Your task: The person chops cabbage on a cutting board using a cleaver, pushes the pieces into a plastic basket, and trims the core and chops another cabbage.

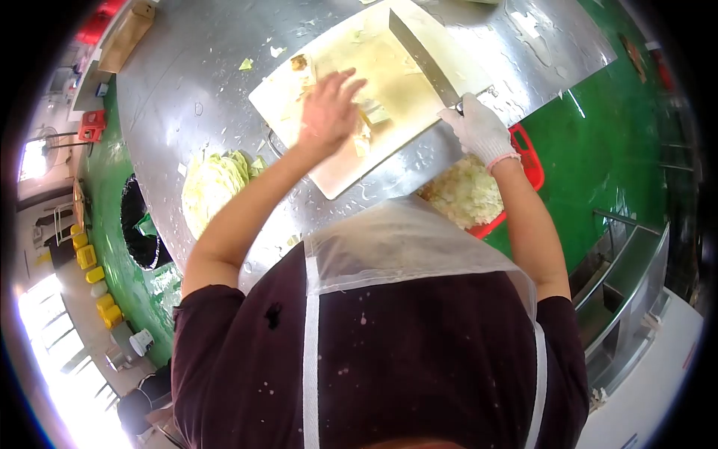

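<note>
My right hand [474, 129], in a white knit glove, grips a large kitchen knife [423, 58] by its handle. The wide blade lies across the right part of a pale cutting board [400, 123]. Over the board's left side is my bare left hand [329, 112], fingers stretched out and apart; whether its palm touches anything is hidden. Pale cabbage scraps [363, 135] lie beside and partly under it, and a browned cabbage piece [299, 63] sits just beyond. A cut cabbage [213, 187] rests on the table near my left forearm.
The wet metal table [179, 82] carries scattered leaf bits. Below its near edge, a red basket [529, 157] holds chopped cabbage [467, 193]. A black-lined bin [138, 232] stands left on the green floor [598, 142]. Metal racking [632, 262] is at right.
</note>
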Tool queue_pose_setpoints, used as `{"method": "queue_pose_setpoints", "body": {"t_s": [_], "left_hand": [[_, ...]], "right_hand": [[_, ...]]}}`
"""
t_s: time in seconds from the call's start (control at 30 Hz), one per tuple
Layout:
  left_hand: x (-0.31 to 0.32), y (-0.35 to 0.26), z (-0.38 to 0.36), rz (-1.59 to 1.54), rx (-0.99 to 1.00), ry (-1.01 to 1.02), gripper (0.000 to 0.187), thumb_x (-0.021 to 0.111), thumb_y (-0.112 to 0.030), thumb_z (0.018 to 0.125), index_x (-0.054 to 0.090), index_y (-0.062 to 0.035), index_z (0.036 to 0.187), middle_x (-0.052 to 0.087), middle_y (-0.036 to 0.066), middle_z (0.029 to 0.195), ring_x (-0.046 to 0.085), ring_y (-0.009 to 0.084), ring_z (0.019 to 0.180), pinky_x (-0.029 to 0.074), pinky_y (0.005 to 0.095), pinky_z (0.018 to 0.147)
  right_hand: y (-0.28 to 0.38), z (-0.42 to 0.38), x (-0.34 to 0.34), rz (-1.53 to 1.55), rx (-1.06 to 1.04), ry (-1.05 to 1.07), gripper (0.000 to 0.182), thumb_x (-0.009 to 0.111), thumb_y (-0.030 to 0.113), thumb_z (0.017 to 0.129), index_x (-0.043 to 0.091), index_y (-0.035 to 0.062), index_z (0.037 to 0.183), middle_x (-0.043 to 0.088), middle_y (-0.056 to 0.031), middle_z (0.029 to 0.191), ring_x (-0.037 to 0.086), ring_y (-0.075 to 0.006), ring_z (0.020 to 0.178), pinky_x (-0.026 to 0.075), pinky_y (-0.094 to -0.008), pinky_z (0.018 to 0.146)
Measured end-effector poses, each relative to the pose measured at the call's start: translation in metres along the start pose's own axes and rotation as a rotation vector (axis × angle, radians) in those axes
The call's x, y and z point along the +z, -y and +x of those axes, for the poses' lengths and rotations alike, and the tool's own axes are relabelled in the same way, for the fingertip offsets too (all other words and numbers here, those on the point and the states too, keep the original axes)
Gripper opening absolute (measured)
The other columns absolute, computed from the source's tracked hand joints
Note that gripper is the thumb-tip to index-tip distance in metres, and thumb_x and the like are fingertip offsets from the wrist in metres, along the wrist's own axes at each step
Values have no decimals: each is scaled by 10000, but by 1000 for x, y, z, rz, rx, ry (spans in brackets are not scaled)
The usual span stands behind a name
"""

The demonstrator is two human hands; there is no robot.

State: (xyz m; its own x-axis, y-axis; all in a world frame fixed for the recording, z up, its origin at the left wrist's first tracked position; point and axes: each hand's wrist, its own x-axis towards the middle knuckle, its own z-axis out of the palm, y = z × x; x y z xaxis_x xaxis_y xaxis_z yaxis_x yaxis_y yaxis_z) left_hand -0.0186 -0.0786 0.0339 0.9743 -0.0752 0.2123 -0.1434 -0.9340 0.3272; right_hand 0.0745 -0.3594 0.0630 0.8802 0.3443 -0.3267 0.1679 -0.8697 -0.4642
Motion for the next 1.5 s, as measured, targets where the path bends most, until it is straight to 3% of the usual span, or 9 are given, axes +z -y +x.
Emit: {"method": "queue_pose_setpoints", "body": {"t_s": [0.07, 0.13, 0.37, 0.5, 0.57, 0.67, 1.13, 1.23, 1.5], "left_hand": [[9, -52, -7, 199, -145, 34, 482, 611, -402, 898, 522, -255, 1349, 408, 78, 1467, 371, 334, 1358, 375, 574, 1033], [23, -64, -9, 136, -165, 83, 400, 638, -380, 881, 586, -235, 1251, 451, 64, 1432, 376, 353, 1351, 381, 569, 1027], [5, -7, 24, 248, 690, 341, 313, 668, -328, 858, 593, -233, 1147, 496, -5, 1400, 321, 259, 1408, 284, 560, 1120], [-1, -17, -5, -167, 380, -74, 344, 715, -171, 824, 610, -180, 1151, 485, 56, 1422, 361, 324, 1375, 293, 509, 1125], [22, -11, -29, -296, 58, -454, 261, 624, -28, 850, 590, -74, 1105, 580, 125, 1212, 496, 322, 1179, 412, 433, 1001], [40, -16, -44, -299, -107, -622, 261, 618, 30, 817, 565, -72, 1051, 535, 143, 1128, 490, 348, 1063, 410, 453, 931], [78, -25, -22, -406, -173, -538, 151, 548, 49, 856, 529, -18, 990, 505, 181, 1028, 483, 357, 1012, 404, 423, 919], [79, -23, -20, -415, -159, -538, 156, 552, 49, 851, 529, -22, 989, 515, 180, 1022, 486, 358, 999, 408, 426, 904], [70, -21, -18, -371, -154, -508, 188, 574, 0, 856, 569, -33, 1042, 513, 173, 1076, 503, 335, 998, 442, 406, 883]], "right_hand": [[7, -4, -3, -61, -16, -2, 469, 593, 439, 898, 499, -11, 991, 628, -143, 736, 661, -296, 649, 529, -420, 618], [3, 0, 0, -159, -127, -67, 461, 598, 425, 898, 503, -14, 1004, 627, -151, 746, 658, -302, 655, 531, -423, 617], [7, -1, -5, 8, 13, 40, 468, 616, 395, 879, 507, -28, 1046, 628, -181, 815, 658, -322, 666, 536, -405, 597], [20, -15, -24, 100, 65, 162, 436, 565, 393, 889, 555, -11, 1053, 659, -217, 971, 648, -361, 921, 494, -439, 804], [18, -34, -22, 35, -72, 9, 411, 567, 378, 890, 543, 0, 1049, 656, -209, 935, 645, -374, 892, 494, -443, 786], [13, -52, -20, 34, -218, -6, 441, 607, 395, 893, 528, 18, 1107, 645, -191, 907, 647, -355, 858, 490, -420, 761], [35, -34, -22, -140, -418, 179, 344, 571, 332, 921, 524, 0, 997, 633, -189, 803, 652, -336, 740, 513, -420, 681], [59, -29, -46, 138, -110, 470, 277, 534, 278, 920, 522, 6, 975, 628, -150, 771, 646, -259, 630, 515, -389, 579], [72, -3, -3, 32, -150, 405, 250, 504, 250, 916, 501, 4, 956, 616, -100, 694, 610, -212, 512, 503, -355, 534]]}}
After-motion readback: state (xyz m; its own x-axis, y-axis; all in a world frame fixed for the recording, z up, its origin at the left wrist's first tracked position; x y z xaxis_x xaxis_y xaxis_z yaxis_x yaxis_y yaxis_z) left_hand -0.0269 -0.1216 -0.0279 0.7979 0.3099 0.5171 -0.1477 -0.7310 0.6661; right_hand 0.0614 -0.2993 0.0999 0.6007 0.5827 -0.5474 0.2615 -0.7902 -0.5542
